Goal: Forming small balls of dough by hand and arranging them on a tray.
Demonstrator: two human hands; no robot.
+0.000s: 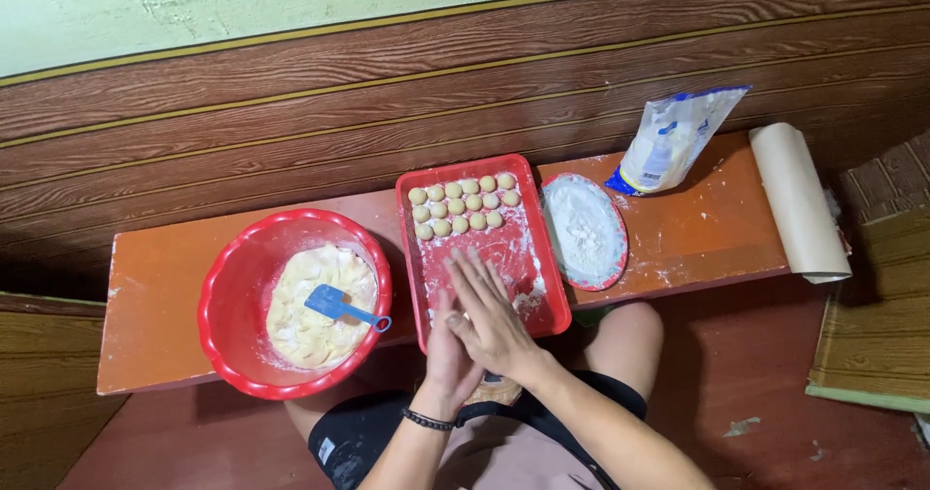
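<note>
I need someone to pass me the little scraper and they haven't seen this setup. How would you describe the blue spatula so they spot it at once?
Start at the long orange bench by the wood-panelled wall. At its left end sits a round red bowl of pale dough, left of the red tray of dough balls. The blue spatula lies on that dough, the only blue thing in the bowl.

Glossy red plastic tray (552, 301), floury; matt orange wooden bench (155, 306).
</note>
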